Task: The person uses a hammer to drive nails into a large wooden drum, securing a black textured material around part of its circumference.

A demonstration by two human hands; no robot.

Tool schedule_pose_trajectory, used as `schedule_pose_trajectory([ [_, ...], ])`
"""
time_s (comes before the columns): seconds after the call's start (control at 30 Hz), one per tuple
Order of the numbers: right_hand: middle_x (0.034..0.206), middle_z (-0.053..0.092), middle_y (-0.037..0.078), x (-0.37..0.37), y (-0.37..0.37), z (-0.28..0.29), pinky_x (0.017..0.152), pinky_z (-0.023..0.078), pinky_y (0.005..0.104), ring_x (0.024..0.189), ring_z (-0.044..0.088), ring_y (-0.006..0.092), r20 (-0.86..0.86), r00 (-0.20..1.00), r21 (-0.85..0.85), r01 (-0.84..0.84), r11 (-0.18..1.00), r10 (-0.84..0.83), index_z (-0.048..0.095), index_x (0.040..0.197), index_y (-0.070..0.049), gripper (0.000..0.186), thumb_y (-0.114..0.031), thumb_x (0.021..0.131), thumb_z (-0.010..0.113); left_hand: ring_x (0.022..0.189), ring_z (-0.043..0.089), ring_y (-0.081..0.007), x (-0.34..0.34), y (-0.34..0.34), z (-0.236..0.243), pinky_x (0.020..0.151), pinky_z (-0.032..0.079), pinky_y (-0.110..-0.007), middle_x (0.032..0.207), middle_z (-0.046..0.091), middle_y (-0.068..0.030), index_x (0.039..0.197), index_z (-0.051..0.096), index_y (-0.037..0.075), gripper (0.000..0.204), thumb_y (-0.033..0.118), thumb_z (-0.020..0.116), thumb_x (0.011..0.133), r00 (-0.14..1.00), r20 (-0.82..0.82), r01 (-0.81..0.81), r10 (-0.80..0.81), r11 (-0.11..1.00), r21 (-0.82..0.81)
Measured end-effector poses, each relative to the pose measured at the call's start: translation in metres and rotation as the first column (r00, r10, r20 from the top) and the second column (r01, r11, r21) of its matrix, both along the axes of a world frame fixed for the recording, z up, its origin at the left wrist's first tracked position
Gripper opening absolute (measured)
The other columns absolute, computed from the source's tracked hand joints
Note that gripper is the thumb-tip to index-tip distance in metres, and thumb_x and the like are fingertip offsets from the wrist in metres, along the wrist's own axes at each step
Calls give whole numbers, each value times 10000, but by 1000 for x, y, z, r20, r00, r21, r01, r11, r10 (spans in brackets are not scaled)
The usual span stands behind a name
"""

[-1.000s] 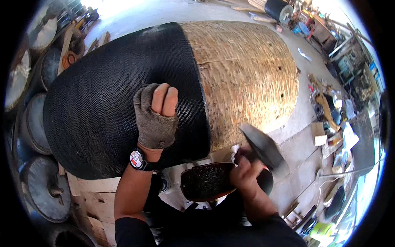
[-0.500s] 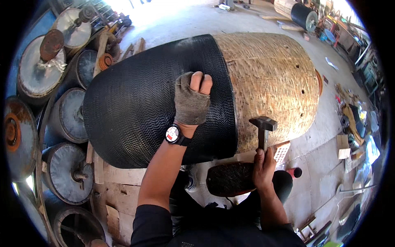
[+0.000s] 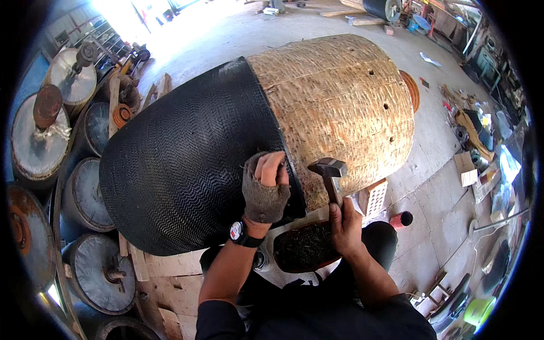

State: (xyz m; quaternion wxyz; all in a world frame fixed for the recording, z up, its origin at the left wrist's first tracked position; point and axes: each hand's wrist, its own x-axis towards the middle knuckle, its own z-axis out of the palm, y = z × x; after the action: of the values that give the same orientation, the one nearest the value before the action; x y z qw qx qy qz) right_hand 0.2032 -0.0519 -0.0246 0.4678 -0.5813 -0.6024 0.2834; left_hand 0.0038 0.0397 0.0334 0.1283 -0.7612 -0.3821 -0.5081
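A large drum has a black ridged rubber covering (image 3: 164, 158) on its left part and rough tan, scarred surface (image 3: 334, 96) on its right. My left hand (image 3: 264, 187), in a grey fingerless glove with a watch below, rests closed at the covering's right edge; whatever its fingertips hold is hidden. My right hand (image 3: 345, 226) grips a hammer (image 3: 328, 169) upright by the handle, head beside that edge, just right of my left fingers. Below my hands, between my knees, lies a dark oblong tray (image 3: 300, 246) with small bits in it, too fine to name.
Rollers with metal ends (image 3: 105, 272) line the left side. A perforated block (image 3: 373, 198) and red can (image 3: 400, 220) sit right of my knees. Scattered scrap and cardboard (image 3: 466, 167) lie along the right; another roller (image 3: 381, 10) is at the back, timber planks (image 3: 170, 263) under the drum.
My left hand has moved down and rightward over the covering to its edge, fingers more curled. The hammer, low and blurred a second ago, is upright and now closer to my left fingers.
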Motion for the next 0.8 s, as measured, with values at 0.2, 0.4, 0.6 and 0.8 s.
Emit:
schedule_pose_trajectory([
  [0.2,778,612,263,-1,6,-1,620,488,458,722,621,480,-3,1000,6,-21,1000,21,541,1044,-2,205,-201,1010,576,890,656,-265,3,-8,-19,874,512,-424,1038,662,-107,1332,550,72,455,-8,657,897,982,163,138,-100,960,-243],
  [0.4,794,623,275,-3,10,-4,630,498,463,741,637,481,-10,999,31,-40,999,40,530,1072,7,203,-181,1007,574,925,649,-275,4,-10,-4,910,476,-445,1044,665,-107,1349,522,60,532,17,687,845,998,29,57,-51,947,-317],
  [0.6,778,620,276,-6,10,16,614,500,481,723,635,485,43,998,80,-49,996,46,526,1078,12,197,-156,993,584,920,609,-303,21,-1,-2,914,420,-480,966,639,-85,1389,440,37,697,40,712,748,998,-10,-64,64,955,-288],
  [0.8,757,619,265,-6,14,21,587,493,504,685,625,483,179,984,112,-29,993,9,517,1079,9,187,-124,972,592,967,595,-311,23,-1,-4,933,401,-493,959,629,-97,1405,403,15,725,52,704,746,998,-2,-58,61,941,-334],
])
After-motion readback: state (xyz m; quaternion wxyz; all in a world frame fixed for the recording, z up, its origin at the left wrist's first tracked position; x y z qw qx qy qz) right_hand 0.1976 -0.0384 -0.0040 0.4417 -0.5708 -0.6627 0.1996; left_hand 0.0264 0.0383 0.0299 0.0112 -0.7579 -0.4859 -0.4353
